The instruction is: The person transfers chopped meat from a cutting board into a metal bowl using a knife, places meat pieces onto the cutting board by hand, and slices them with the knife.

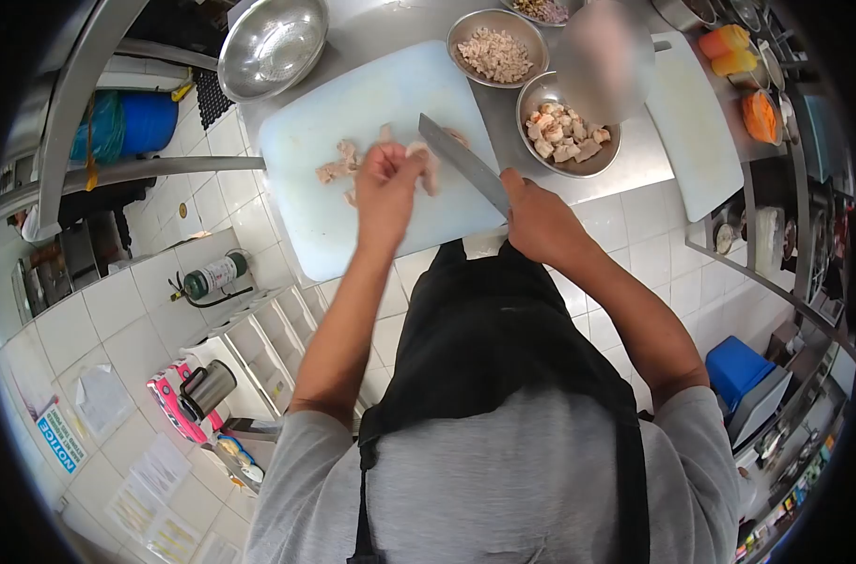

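Over the pale cutting board, my left hand pinches a strip of pale meat. The handle of a large knife is in my right hand, at the board's right side; the blade points up and left, close beside the strip. More meat pieces lie on the board to the left of my left hand. Part of another piece shows behind the blade. A metal bowl of cubed meat stands right of the board, and a bowl of finely chopped meat is behind it.
An empty metal bowl stands at the back left. A second board lies on the right, near orange and yellow containers. A blurred patch covers part of the back. Metal shelf posts flank the counter, whose front edge is near my apron.
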{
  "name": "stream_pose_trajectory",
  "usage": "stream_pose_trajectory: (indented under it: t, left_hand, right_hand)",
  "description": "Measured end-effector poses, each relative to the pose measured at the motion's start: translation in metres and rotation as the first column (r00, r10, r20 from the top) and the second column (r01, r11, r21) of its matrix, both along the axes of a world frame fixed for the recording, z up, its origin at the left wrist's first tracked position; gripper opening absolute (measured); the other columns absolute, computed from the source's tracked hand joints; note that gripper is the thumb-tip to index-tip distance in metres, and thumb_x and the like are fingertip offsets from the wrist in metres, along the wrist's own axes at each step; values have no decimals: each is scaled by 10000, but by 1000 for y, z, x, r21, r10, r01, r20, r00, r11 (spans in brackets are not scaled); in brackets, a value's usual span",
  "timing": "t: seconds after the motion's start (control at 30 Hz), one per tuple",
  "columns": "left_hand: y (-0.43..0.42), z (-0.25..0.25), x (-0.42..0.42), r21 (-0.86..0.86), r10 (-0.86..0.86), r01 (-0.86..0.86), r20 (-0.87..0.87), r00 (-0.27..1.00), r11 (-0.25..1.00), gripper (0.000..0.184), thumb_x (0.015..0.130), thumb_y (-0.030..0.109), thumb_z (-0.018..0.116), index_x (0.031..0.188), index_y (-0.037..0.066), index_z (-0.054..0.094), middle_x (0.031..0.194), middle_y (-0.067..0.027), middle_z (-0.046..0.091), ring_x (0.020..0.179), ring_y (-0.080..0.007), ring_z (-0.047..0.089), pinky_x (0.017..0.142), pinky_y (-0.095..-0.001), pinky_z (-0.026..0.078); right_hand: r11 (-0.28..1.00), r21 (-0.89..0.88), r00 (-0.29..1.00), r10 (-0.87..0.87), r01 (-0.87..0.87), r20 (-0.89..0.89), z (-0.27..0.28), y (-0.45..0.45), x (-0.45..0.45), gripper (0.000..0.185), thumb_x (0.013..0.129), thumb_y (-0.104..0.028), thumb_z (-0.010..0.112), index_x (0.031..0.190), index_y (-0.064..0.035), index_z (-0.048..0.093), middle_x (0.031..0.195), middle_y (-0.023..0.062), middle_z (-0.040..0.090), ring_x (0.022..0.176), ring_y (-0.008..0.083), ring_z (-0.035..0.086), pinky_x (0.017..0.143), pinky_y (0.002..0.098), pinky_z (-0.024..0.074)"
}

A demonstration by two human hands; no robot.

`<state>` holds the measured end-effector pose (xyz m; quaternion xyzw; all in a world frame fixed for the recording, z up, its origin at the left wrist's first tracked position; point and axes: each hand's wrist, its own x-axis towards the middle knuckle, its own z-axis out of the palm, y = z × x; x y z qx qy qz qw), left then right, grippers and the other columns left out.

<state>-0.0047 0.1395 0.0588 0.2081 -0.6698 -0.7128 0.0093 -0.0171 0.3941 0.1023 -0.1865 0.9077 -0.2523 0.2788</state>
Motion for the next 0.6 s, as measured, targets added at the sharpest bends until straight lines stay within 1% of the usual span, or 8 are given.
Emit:
stream_pose_trajectory:
  t: [0.07, 0.1, 0.17, 0.2, 0.3, 0.4, 0.5, 0.6]
  left_hand:
    - [21, -18, 14, 32, 108, -113, 127, 986, 993, 257, 924, 63, 820, 1119, 33, 655, 963, -96, 716, 728, -214, 674, 710, -334, 557]
    - [24, -15, 21, -182, 100, -83, 85, 991, 980, 257, 928, 61, 816, 1129, 32, 659, 1018, -111, 711, 733, -218, 678, 714, -337, 562]
    - [27, -9, 33, -580, 52, -37, 9, 999, 814, 259, 935, 57, 809, 1150, 29, 668, 1129, -141, 702, 742, -226, 685, 722, -343, 573]
    - [25, -8, 39, -611, -18, 11, -5, 1000, 791, 302, 922, 59, 817, 1192, 35, 685, 1230, -157, 669, 880, -281, 701, 778, -413, 588]
    - [13, -12, 38, -835, -367, 35, -203, 908, 549, 340, 883, 76, 852, 1193, 41, 718, 1182, -138, 677, 1024, -341, 664, 881, -469, 577]
    - [12, -16, 29, -873, -448, 156, -77, 891, 462, 315, 872, 126, 867, 1159, 55, 759, 1156, -123, 680, 1086, -375, 626, 956, -491, 548]
    - [11, -10, 19, -908, -484, 160, -54, 873, 389, 255, 889, 178, 857, 1108, 68, 788, 1120, -119, 687, 1039, -370, 629, 954, -476, 539]
    - [13, -5, 15, -917, -473, 192, 4, 881, 351, 223, 897, 200, 842, 1076, 72, 803, 1081, -118, 695, 1034, -366, 630, 935, -484, 534]
  right_hand:
    - [1000, 9, 1000, 6, -6, 1, 1, 0, -1, 359, 930, 42, 560, 1278, 31, 468, 1075, 337, 690, 983, 535, 727, 883, 628, 575]
    - [1000, 13, 1000, 11, -11, 3, 1, 0, -2, 360, 929, 42, 560, 1278, 30, 468, 1075, 337, 690, 982, 535, 727, 882, 628, 575]
    - [1000, 0, 1000, 8, -8, 10, 3, 0, -3, 361, 928, 40, 563, 1276, 30, 469, 1079, 339, 689, 980, 536, 727, 882, 627, 575]
    - [1000, -5, 1000, 3, -3, 15, 3, 1, -3, 361, 927, 40, 564, 1276, 30, 469, 1082, 340, 689, 979, 537, 727, 882, 626, 576]
    - [1000, -17, 1000, 9, -9, -28, -1, 0, 0, 347, 937, 25, 574, 1269, 33, 473, 1068, 328, 691, 961, 527, 734, 855, 614, 590]
    - [997, 55, 996, 61, -58, -70, 11, -4, 1, 317, 958, 12, 572, 1262, 27, 486, 1066, 312, 684, 937, 507, 743, 813, 587, 610]
    - [991, 54, 986, 127, -122, -106, 36, 1, 9, 280, 973, 7, 571, 1245, 23, 504, 1064, 296, 675, 900, 489, 748, 774, 560, 624]
    - [992, 79, 992, 107, -101, -72, 37, 0, 13, 254, 988, -1, 553, 1238, 25, 515, 1081, 299, 665, 884, 488, 746, 770, 558, 626]
